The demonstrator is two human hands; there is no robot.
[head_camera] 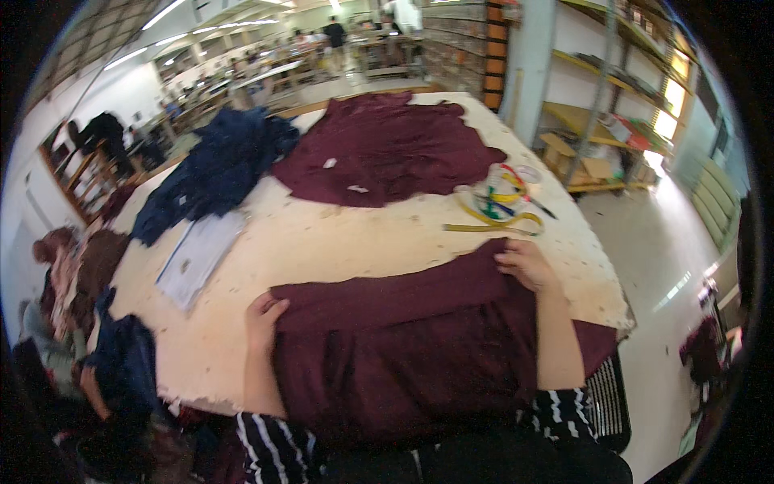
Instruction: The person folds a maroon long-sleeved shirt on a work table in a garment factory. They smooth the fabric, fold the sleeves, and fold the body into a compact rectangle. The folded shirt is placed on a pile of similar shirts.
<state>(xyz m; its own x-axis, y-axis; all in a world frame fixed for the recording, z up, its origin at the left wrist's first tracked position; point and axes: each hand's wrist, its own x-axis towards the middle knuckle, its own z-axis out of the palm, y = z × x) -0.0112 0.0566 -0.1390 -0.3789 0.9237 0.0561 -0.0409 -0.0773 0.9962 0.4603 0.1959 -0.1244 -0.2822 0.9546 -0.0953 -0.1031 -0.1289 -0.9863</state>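
A maroon fabric piece [399,339] is stretched between my two hands over the near edge of the pale table [290,248]. At its upper left corner, my left hand [266,311] pinches the cloth between thumb and fingers. The upper right corner is in the grip of my right hand [523,263]. The cloth hangs down towards my body, and its lower end is dark and hard to make out. Beyond my right hand lies a yellow measuring tape [496,227], with a bundle of coloured cords or tapes [505,184] and a dark pen-like tool [542,209].
Maroon garments [387,151] are spread at the table's far side, beside a navy fabric heap [211,163]. A clear plastic bag [196,260] lies left of centre. More cloth hangs at the left edge. Metal shelving [598,121] stands at right; people are in the background.
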